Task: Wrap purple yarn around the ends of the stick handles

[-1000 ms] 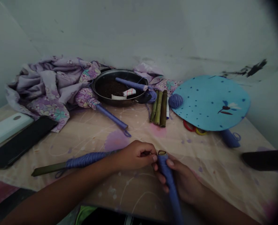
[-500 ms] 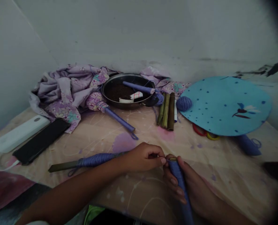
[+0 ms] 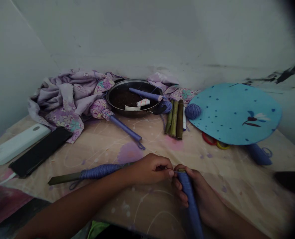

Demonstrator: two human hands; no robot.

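My right hand is wrapped around a hollow stick covered in blue-purple yarn, its bare rim showing at the top. Close to that rim, my left hand is closed in a pinch on a thin yarn strand that runs to the stick. Behind my left forearm lies another stick wound with blue yarn, its pointed bare end to the left. The lower end of the held stick passes out of view at the bottom.
A floral cloth-headed, yarn-wrapped stick lies mid-table. Behind it stands a dark pan of brown grains. Bamboo pieces, a yarn ball and a blue oval board are right; a phone and white device left.
The held stick has tipped slightly, so its hollow end shows less, and the right-hand fingers have shifted around it. My left hand keeps its pinch. The whole view has moved a little.
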